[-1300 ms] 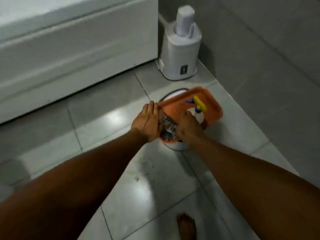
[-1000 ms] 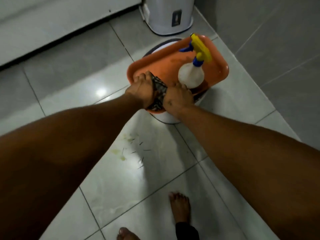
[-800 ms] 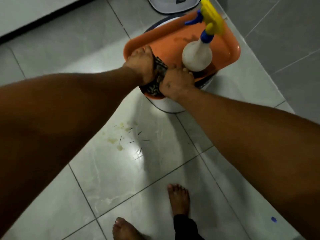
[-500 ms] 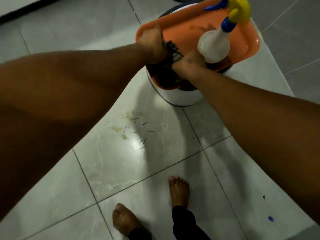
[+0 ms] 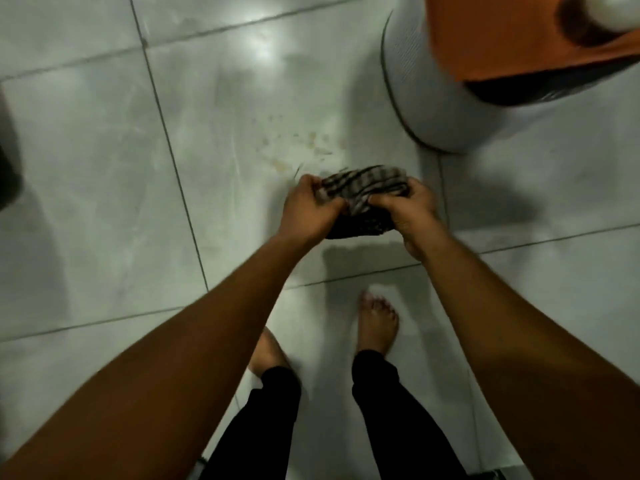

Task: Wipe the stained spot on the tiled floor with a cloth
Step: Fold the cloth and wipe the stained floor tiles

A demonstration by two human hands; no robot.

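Observation:
A dark cloth [image 5: 363, 188] with grey stripes is bunched between both hands, held in the air above the pale tiled floor [image 5: 104, 168]. My left hand [image 5: 308, 211] grips its left end and my right hand [image 5: 410, 209] grips its right end. The stained spot [image 5: 311, 147], yellowish smears and specks, lies on the tile just beyond the cloth. A few thin dark slivers show at the stain's near edge, partly hidden by the cloth.
A white round container [image 5: 446, 98] stands at the upper right with an orange tray [image 5: 512, 32] on top. My bare feet [image 5: 377, 322] stand on the tiles below the hands. A dark object [image 5: 7, 168] sits at the left edge.
Both hands lifted the cloth off the orange tray and drew it back toward me, over the floor near the stain. The view tilted down, so the tray and spray bottle moved to the top right corner.

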